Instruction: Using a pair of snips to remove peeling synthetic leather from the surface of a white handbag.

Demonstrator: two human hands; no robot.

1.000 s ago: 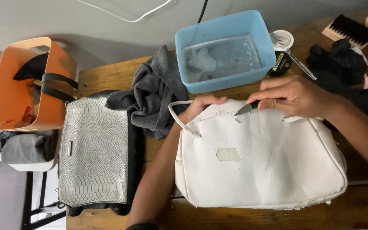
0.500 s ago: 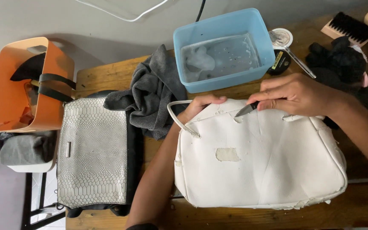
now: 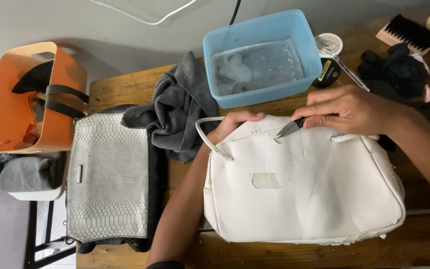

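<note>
While the view has drifted a touch between the earlier pictures and this one, almost nothing in the work itself has changed: both hands sit where they were a second ago, on the far edge of the white handbag [image 3: 304,184], which lies flat on the near right part of the table [image 3: 125,89]. The left hand [image 3: 235,124] is curled over the bag's top edge beside its thin white handle [image 3: 207,137], fingers closed on the edge and steadying it. The right hand [image 3: 349,109] is pinched shut on a small dark-handled blade [image 3: 290,128], whose tip rests on or just above the white skin near the top seam; the pictures do not settle whether it touches. The hold reads as slow, careful work at one spot rather than a fresh step. A patch of peeled coating [image 3: 266,180] shows bare and greyish in the middle of the bag's face, and flakes fringe its near edge. Beyond the bag stands a blue plastic tub [image 3: 215,55] with cloudy water and a pale rag in it; left of that a grey cloth [image 3: 180,109] lies heaped. Further left lies a silver snakeskin-pattern bag [image 3: 108,177], and beyond that an orange bin [image 3: 6,114] with dark straps inside. At far right: a small round tin [image 3: 327,74], a black fluffy cloth [image 3: 399,72], a bristle brush [image 3: 409,31]. The table is worn wooden planking; a grey floor shows beyond it, with a white cable [image 3: 145,17] looped across.
</note>
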